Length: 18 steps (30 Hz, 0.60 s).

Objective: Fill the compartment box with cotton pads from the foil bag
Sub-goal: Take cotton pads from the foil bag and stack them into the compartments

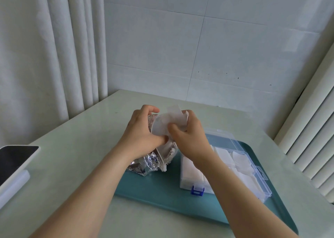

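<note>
Though print illegible: left hand around foil bag, right hand around cotton pads.

A pale green counter met a white tiled wall at twelve o'clock; pleated white curtains hung at ten, white slats stood at three.

Above a teal tray on the desk, the left hand grips the foil bag at its mouth while the right hand pinches cotton pads. The clear compartment box lies open just beside, holding pads.
</note>
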{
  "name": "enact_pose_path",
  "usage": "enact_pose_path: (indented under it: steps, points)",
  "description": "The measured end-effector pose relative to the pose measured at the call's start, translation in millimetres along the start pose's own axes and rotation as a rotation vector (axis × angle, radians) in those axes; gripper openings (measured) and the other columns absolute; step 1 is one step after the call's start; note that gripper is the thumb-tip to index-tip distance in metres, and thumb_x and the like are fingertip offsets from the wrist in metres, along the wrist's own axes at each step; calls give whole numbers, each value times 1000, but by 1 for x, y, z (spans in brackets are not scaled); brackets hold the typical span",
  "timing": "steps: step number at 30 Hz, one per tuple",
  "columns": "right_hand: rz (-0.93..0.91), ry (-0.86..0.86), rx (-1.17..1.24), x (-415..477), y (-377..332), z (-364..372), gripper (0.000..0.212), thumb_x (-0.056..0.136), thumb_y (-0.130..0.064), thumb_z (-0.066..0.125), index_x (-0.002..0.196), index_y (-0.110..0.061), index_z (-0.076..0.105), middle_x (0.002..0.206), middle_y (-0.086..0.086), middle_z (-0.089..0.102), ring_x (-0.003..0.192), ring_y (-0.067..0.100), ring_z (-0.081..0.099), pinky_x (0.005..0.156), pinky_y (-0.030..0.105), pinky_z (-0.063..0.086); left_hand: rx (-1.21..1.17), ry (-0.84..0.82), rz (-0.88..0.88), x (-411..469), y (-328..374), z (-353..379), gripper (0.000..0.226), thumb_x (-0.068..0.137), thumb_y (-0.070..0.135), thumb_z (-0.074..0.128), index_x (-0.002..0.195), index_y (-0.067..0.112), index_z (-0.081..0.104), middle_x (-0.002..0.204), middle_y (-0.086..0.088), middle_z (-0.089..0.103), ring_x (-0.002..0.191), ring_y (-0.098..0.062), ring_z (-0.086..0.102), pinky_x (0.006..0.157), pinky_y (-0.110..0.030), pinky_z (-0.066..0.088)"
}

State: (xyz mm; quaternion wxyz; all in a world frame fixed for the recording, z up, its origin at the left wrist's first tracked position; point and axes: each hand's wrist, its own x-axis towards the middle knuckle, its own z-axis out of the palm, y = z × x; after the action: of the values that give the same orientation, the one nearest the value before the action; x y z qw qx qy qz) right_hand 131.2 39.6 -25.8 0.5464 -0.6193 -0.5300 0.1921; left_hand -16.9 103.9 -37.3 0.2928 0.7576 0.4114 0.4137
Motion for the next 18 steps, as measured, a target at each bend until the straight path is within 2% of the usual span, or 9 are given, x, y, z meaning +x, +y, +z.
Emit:
enact_pose_path:
  steps: [2, 4, 6, 7, 8, 11, 14, 18]
  points:
    - [-6, -6, 2, 0, -1, 0, 27, 77, -30, 71, 102, -23, 64, 90, 1, 76, 87, 26, 74, 79, 57, 61, 15, -24, 9, -1, -1, 1, 81, 68, 29, 93, 135, 41, 48, 136, 7, 45, 110, 1, 53, 76, 1, 35]
    - [-8, 28, 37, 1, 0, 0, 18, 78, -26, 77, 94, -20, 70, 85, 2, 77, 85, 27, 75, 76, 58, 62, 7, -50, 13, -3, 0, 2, 88, 63, 35, 96, 136, 42, 48, 136, 7, 42, 108, 8, 53, 80, 0, 40]
    - [12, 46, 112, 0, 0, -2, 11, 85, -16, 79, 95, -19, 74, 88, 1, 79, 87, 23, 77, 82, 56, 63, -3, -58, 1, -4, 0, 5, 97, 50, 53, 95, 134, 47, 47, 133, 12, 39, 116, -4, 57, 96, -16, 48]
    - [26, 38, 151, 0, -1, -2, 11, 89, -11, 77, 98, -17, 74, 90, 2, 79, 89, 21, 77, 85, 53, 63, -6, -57, -10, -4, 1, 5, 100, 45, 59, 93, 133, 49, 46, 132, 13, 37, 119, -7, 57, 99, -21, 49]
    - [36, 26, 177, -1, -2, -2, 11, 91, -8, 75, 100, -16, 74, 93, 3, 80, 90, 20, 77, 87, 51, 63, -12, -58, -13, -4, 1, 5, 102, 45, 59, 94, 133, 49, 46, 131, 13, 36, 118, -6, 57, 97, -18, 47]
    - [10, 31, 171, 0, -2, -1, 11, 94, -5, 69, 102, -11, 72, 94, 8, 78, 91, 26, 76, 86, 52, 63, 24, -72, 8, -4, -4, 6, 94, 63, 35, 98, 140, 42, 44, 133, 7, 35, 107, 1, 55, 84, -4, 36]
    - [-16, 88, 150, 2, 1, -2, 11, 95, -3, 63, 102, -9, 69, 96, 13, 75, 92, 34, 73, 79, 55, 63, 64, -56, 17, -3, -10, 6, 83, 76, 15, 86, 144, 37, 44, 132, 0, 40, 100, 10, 46, 78, 6, 32]
    - [-10, 146, 170, 2, 4, -5, 10, 97, -2, 59, 105, -7, 60, 98, 15, 70, 86, 33, 74, 69, 55, 65, 80, -21, -4, -1, -16, 5, 80, 78, 11, 82, 146, 34, 46, 129, 1, 44, 111, -7, 44, 80, 8, 29]
